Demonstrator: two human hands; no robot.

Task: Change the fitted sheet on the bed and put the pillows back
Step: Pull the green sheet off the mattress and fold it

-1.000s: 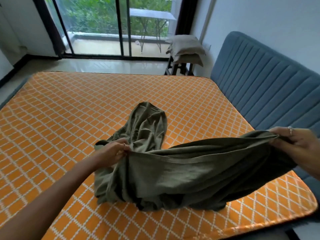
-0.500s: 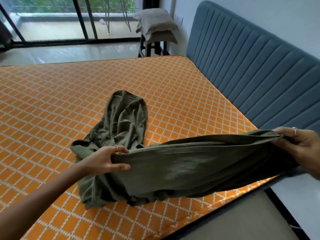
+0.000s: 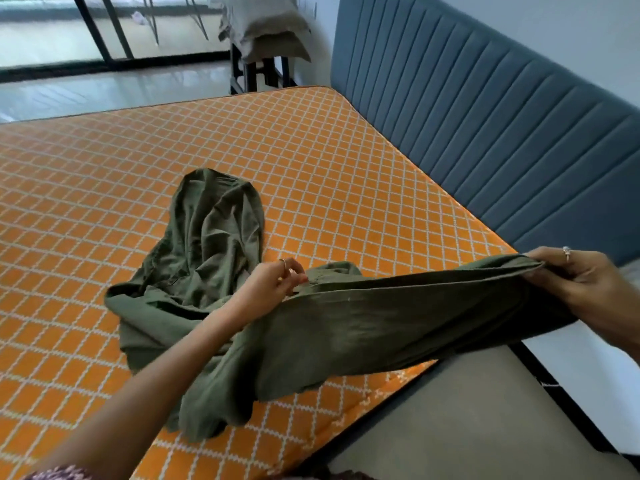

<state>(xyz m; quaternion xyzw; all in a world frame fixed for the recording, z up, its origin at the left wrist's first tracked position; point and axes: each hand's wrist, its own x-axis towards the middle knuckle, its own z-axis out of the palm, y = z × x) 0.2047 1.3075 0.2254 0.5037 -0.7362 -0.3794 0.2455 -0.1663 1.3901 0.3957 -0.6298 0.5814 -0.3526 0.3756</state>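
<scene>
Sheet: an olive-green, soft, wrinkled cotton fitted sheet [image 3: 363, 320], matte and uniformly coloured, with a folded hem running along its raised upper edge.
Sheet position: bunched on the near right part of the bare mattress, one rumpled lobe reaching toward 11 o'clock, the rest lifted and stretched toward 3 o'clock past the mattress corner.
Mattress: an orange quilted mattress [image 3: 104, 188] with a white diamond-lattice pattern, uncovered apart from the sheet heap.
Left hand: the left hand [image 3: 273, 284], a ring on one finger, has its fingers curled, pinching the sheet's hem near the middle of the view.
Right hand: the right hand [image 3: 585, 285], also ringed, grips the sheet's far end at 3 o'clock, fingers wrapped round a gathered fold.
Span: the cloth hangs taut between the two hands, sagging below into loose folds.
Headboard: a blue-grey, vertically channelled upholstered headboard [image 3: 485, 126] along the mattress's right side.
Pillows: two beige pillows [image 3: 266, 26] stacked on a dark stand [image 3: 256, 71] at 12 o'clock, beyond the mattress.
</scene>
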